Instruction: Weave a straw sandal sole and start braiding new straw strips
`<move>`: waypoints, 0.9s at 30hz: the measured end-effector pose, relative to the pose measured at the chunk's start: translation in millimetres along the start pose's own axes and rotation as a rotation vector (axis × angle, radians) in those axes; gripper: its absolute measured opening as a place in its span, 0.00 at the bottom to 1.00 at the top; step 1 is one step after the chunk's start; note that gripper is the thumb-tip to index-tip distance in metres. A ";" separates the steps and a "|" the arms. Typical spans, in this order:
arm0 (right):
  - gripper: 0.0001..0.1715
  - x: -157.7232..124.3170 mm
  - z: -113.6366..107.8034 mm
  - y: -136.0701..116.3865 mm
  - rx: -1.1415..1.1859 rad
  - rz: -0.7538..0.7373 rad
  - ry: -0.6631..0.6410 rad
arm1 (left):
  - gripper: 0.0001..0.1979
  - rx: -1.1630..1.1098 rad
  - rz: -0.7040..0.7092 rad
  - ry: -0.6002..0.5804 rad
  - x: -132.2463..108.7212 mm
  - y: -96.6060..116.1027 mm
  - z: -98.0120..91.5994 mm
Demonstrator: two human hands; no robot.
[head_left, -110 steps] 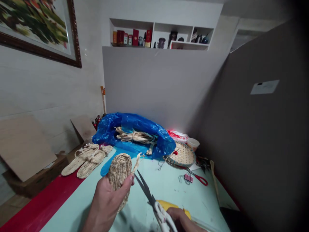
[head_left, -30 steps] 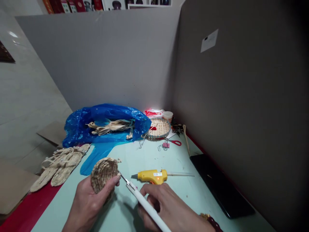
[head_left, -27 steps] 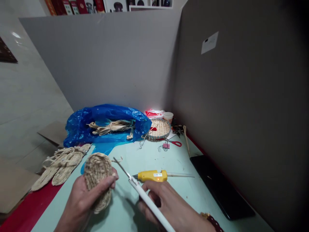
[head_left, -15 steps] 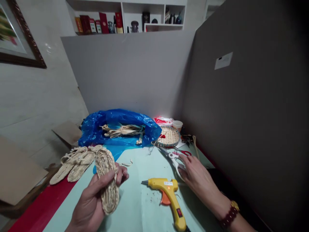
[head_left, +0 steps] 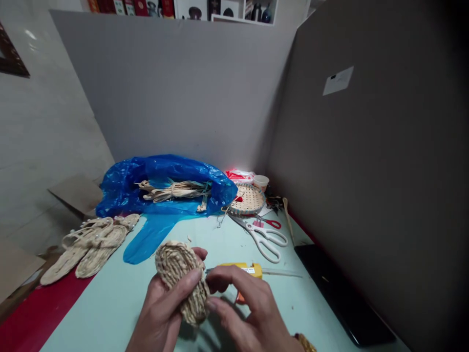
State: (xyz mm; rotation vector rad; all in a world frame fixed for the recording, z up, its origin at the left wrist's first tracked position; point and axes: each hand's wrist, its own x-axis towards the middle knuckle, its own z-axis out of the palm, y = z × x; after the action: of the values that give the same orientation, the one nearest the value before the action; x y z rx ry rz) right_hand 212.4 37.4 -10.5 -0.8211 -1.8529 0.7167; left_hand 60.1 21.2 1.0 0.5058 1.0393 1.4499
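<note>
A woven straw sole (head_left: pixel 183 278), oval and thick with coiled braid, is gripped upright in my left hand (head_left: pixel 164 303), the thumb lying across its face. My right hand (head_left: pixel 249 303) is at the sole's right edge. Its thumb and forefinger are curved and apart, fingertips close against the edge; whether they touch is unclear. Behind the right hand lies a yellow glue gun (head_left: pixel 252 269), mostly hidden, with a bit of its orange trigger showing. White-handled scissors (head_left: pixel 262 237) lie partly spread on the table beyond it.
Finished straw sandals (head_left: pixel 88 247) sit at the left edge. A blue plastic bag (head_left: pixel 168 164) holding a straw bundle (head_left: pixel 176 190) is at the back, beside a woven tray (head_left: pixel 249 199), red-handled scissors (head_left: pixel 271 223) and a cup (head_left: pixel 261 182). A black phone-like slab (head_left: pixel 340 293) lies right; grey partitions (head_left: pixel 176 88) enclose the table.
My right hand has left the white scissors, which now lie on the table, and has come over to the straw sole. The left hand has shifted right with the sole. The view has tilted down.
</note>
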 end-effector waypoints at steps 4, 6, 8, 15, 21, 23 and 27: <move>0.03 -5.1 8.9 4.4 0.055 0.005 0.074 | 0.22 -0.048 -0.121 -0.048 -0.4 -11.3 7.3; 0.03 -3.9 7.4 7.7 0.111 0.076 0.070 | 0.21 -0.079 -0.153 -0.054 0.9 -16.0 8.4; 0.03 -1.8 5.6 8.6 0.208 0.157 0.071 | 0.17 -0.125 -0.175 -0.052 2.5 -18.9 7.0; 0.04 -0.2 3.5 12.4 0.322 0.302 0.098 | 0.19 -0.037 -0.137 -0.001 5.8 -11.5 1.6; 0.09 -1.6 5.6 16.3 0.193 0.139 0.098 | 0.24 0.015 -0.114 0.094 9.3 -13.9 9.4; 0.11 -1.5 5.0 15.7 0.128 0.122 0.073 | 0.24 0.019 -0.093 0.100 9.3 -16.7 10.4; 0.14 -2.5 2.9 13.5 -0.027 0.094 -0.012 | 0.25 0.031 -0.072 0.098 7.2 -20.8 10.8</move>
State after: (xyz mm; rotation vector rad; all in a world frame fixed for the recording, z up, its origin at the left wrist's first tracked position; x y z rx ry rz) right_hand 213.7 43.2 -23.2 -0.9286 -1.8479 0.7578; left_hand 79.0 28.6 -12.5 0.4189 1.1473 1.4083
